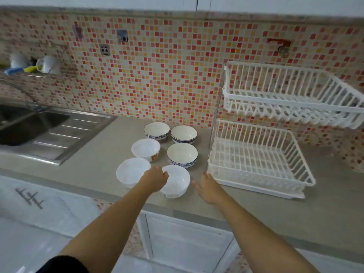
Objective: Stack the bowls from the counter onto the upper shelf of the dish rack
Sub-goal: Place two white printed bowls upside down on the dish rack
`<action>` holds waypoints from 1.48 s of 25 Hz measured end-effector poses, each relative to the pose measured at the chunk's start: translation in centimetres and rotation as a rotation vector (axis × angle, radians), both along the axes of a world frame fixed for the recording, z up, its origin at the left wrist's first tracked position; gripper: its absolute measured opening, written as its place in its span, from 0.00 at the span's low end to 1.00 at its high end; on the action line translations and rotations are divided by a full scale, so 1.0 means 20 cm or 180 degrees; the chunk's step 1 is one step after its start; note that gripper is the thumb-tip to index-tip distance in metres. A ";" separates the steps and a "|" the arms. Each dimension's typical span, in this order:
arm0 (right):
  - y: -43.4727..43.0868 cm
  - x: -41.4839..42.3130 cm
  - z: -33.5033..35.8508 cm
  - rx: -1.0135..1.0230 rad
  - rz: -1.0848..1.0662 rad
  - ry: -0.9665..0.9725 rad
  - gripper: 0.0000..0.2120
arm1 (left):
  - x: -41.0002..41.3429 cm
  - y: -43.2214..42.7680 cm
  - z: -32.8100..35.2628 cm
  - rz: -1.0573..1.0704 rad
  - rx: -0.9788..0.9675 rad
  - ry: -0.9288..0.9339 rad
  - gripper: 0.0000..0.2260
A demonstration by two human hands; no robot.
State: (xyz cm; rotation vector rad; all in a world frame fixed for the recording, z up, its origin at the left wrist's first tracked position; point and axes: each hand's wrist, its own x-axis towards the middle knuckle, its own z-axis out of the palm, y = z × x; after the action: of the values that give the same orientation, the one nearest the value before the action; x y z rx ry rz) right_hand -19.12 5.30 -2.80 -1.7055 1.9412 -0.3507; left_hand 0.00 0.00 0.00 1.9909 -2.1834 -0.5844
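Several bowls stand in two rows on the grey counter (94, 164). The nearest white bowl (177, 183) sits at the front right of the group, and my left hand (155, 179) grips its left rim. A second white bowl (132, 172) lies just left of it. Behind stand another white bowl (145, 148) and three blue-patterned bowls (182, 154). My right hand (206, 189) hovers flat with fingers spread, just right of the gripped bowl and apart from it. The white two-tier dish rack (260, 180) stands at the right; its upper shelf (291, 107) holds nothing.
A steel sink (29, 125) with a ribbed drainboard lies at the left. A mosaic tile wall runs behind the counter. Cups and sponges sit on a ledge (39, 66) at the far left. White cabinet doors are below the counter edge.
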 end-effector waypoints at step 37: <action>-0.35 -0.68 1.48 -0.3484 -0.0338 0.1026 0.29 | -0.76 -0.52 1.44 -0.2086 -0.2083 0.2598 0.25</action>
State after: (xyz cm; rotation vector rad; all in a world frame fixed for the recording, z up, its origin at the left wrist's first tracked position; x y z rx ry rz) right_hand -32.69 -1.73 26.73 -2.3924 2.2369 -1.4636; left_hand -15.12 -10.37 28.77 0.5425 -2.0250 -0.5098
